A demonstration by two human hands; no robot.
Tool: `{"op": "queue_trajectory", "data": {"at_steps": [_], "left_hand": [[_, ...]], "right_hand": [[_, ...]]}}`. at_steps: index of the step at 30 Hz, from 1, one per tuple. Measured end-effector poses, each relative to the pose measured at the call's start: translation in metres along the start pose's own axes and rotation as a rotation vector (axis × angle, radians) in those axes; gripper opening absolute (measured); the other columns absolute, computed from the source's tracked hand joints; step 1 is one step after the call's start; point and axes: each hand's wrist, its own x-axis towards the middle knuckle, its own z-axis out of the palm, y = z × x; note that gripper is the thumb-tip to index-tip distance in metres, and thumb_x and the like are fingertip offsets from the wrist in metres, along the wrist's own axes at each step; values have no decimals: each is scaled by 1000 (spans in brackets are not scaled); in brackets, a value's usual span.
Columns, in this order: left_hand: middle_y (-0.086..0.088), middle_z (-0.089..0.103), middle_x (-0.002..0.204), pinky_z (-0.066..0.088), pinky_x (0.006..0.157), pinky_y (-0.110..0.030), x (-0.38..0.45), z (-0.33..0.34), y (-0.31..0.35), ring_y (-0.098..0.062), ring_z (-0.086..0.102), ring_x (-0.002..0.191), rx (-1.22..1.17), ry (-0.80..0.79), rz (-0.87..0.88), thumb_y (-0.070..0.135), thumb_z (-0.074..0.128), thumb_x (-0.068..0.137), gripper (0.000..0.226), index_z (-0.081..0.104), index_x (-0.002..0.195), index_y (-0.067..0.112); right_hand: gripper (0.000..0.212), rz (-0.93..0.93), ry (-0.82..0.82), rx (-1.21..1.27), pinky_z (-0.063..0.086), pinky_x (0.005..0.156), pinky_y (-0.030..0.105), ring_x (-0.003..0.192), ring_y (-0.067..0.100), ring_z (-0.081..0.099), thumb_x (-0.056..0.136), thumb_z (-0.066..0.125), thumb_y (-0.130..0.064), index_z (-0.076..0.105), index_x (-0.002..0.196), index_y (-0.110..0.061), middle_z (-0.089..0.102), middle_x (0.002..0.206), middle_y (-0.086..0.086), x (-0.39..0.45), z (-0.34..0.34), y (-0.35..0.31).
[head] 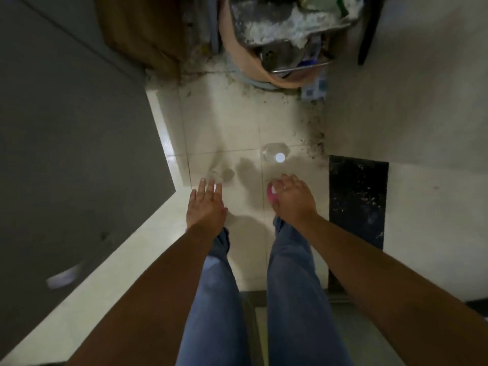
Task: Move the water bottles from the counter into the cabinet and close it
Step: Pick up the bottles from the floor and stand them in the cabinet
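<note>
A bottle, clear with a white cap, is standing upright on the tiled floor, just ahead of the right hand and apart from it. That hand is reaching down with fingers loosely spread, holding nothing; a pink shoe is showing under its fingertips. The left hand is stretching forward with fingers straight and spread, also holding nothing; a second clear bottle, blurred, is lying just past its fingertips, and whether they are touching cannot be told. Legs in jeans are showing below. A grey door is standing to the left, a cluttered basin beyond.
</note>
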Motion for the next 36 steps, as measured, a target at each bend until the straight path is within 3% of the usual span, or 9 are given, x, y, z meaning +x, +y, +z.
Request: {"op": "queue_trajectory", "data": {"at_steps": [10, 15, 21, 24, 27, 30, 32, 34, 36], "left_hand": [[-14, -13, 159, 4, 121, -43, 126, 94, -9, -30, -12, 147, 99, -3, -115, 31, 48, 96, 82, -10, 149, 5], [-18, -6, 159, 10, 121, -40, 163, 127, -9, -33, -5, 147, 82, 139, -110, 4, 29, 101, 59, -5, 148, 1], [-17, 1, 159, 19, 119, -36, 177, 121, -20, -31, 4, 148, 41, 115, -136, 1, 37, 98, 61, 3, 149, 0], [-30, 23, 151, 37, 111, -43, 177, 115, -13, -41, 27, 141, 21, 143, -158, -6, 52, 89, 61, 22, 142, -12], [-41, 60, 114, 57, 82, -43, 166, 108, 1, -47, 62, 107, 152, 213, -140, -11, 83, 55, 61, 59, 110, -22], [-24, 76, 79, 60, 56, -37, 151, 113, 10, -34, 75, 73, 206, 295, -90, 3, 96, 24, 56, 76, 75, -8], [-20, 77, 78, 61, 56, -36, 140, 123, 15, -31, 75, 72, 196, 329, -38, 7, 97, 23, 55, 77, 73, -4], [-16, 78, 80, 62, 62, -33, 122, 125, 24, -28, 76, 75, 189, 368, -49, 6, 93, 36, 42, 78, 74, -1], [-20, 76, 95, 60, 79, -31, 94, 122, 31, -28, 73, 94, 141, 325, -68, 0, 65, 69, 21, 77, 86, -4]], "right_hand": [[74, -165, -36, -370, 4, 121, 40, 146, 33, -10, 95, 49, -21, 0, 150, -13, -11, 159, 13, 167, 56, 63], [70, -305, 198, -439, 21, 118, 35, 147, 32, 8, 92, 46, 0, 7, 149, -9, 5, 159, 15, 211, 75, 80], [61, -459, 263, -681, 14, 120, 36, 146, 36, 6, 95, 36, -1, 2, 145, 7, 6, 156, 27, 226, 78, 82], [56, -517, 231, -864, 8, 120, 40, 144, 40, 8, 98, 29, -5, 1, 142, 14, 10, 154, 31, 228, 80, 85], [53, -489, 150, -966, 9, 120, 43, 143, 43, 9, 99, 27, -4, 3, 142, 14, 12, 152, 34, 219, 82, 89], [59, -505, 237, -947, 33, 115, 38, 135, 40, 38, 90, 56, -19, 36, 135, 13, 44, 139, 34, 200, 87, 90], [57, -529, 245, -929, 56, 89, 24, 104, 21, 69, 57, 83, -39, 72, 104, -8, 75, 104, 11, 182, 83, 77], [47, -572, 239, -891, 59, 78, 20, 89, 13, 74, 50, 83, -43, 78, 89, -18, 79, 89, 0, 161, 87, 68], [23, -603, 293, -924, 60, 75, 19, 86, 12, 74, 66, 68, -27, 79, 85, -18, 79, 85, -1, 135, 86, 54]]}}
